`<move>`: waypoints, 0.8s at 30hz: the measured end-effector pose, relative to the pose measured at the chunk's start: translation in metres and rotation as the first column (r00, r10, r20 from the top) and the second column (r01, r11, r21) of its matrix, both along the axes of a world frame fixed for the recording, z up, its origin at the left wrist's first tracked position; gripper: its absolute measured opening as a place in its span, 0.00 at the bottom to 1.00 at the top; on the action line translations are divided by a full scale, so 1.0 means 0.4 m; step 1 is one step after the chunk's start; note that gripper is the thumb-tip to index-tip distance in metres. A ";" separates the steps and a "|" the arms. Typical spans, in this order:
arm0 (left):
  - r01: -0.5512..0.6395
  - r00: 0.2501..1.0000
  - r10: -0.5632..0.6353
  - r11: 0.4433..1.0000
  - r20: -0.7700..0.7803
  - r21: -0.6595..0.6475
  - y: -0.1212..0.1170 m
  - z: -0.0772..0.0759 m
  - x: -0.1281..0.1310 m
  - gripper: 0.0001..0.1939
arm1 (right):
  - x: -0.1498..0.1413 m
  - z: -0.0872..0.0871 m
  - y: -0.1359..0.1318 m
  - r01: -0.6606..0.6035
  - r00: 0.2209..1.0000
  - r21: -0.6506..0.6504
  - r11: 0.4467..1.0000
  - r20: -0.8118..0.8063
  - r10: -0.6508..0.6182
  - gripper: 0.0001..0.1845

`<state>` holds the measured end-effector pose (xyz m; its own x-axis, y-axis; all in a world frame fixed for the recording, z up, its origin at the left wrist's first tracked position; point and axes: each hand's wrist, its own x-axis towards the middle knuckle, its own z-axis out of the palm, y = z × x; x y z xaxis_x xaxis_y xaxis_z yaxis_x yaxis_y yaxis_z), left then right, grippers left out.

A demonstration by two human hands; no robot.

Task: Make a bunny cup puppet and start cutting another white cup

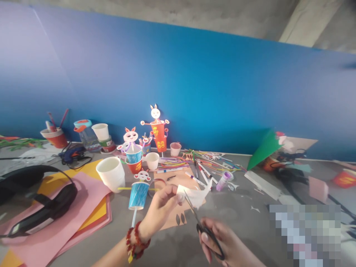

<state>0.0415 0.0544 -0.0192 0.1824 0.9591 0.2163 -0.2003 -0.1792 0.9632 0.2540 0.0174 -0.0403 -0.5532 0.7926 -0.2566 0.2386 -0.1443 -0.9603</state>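
Observation:
My left hand (164, 204), with red bead bracelets at the wrist, pinches a piece of white paper (196, 196) with an irregular cut edge. In my right hand (219, 239) is a pair of scissors (210, 239) with black handles, fingers wrapped through the loops. The blades point up and left and reach the paper close to my left fingertips. Beneath the paper lies a tan sheet (172, 218) with two dark leaf-shaped marks. Left of my left hand lies a blue paper cup figure (138, 195) with a straw and a small paper face.
Rabbit-faced cup figures (158, 135) stand at the back. A white cup (110, 174), headphones (41, 200) and pink paper (63, 211) are on the left. Markers (204, 172), a glue stick (224, 181) and pipe cleaners (219, 159) lie beyond my hands; a green sheet (261, 148) leans at right.

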 end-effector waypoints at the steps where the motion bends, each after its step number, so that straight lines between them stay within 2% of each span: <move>1: 0.020 1.000 -0.019 1.000 0.003 -0.010 -0.002 0.001 0.001 0.13 | -0.001 0.008 0.003 0.008 1.000 -0.002 1.000 -0.001 -0.008 0.37; 5: 0.092 0.996 -0.091 0.995 0.022 -0.049 -0.007 -0.003 0.007 0.14 | -0.012 0.035 0.007 0.044 0.998 0.033 0.999 -0.045 -0.042 0.36; 9: 0.151 0.987 -0.144 0.984 0.073 -0.095 -0.009 -0.006 0.011 0.14 | -0.019 0.045 0.012 0.046 0.997 0.027 0.999 -0.065 -0.044 0.36; 24: 0.124 0.989 -0.116 0.988 0.087 -0.092 -0.011 -0.001 0.017 0.13 | -0.030 0.024 0.018 0.136 0.989 0.018 0.990 -0.068 -0.135 0.37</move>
<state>0.0482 0.0502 -0.0197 0.2831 0.9485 0.1420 -0.2933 -0.0554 0.9544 0.2420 0.0244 -0.0308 -0.4555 0.8667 -0.2035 0.1535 -0.1487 -0.9769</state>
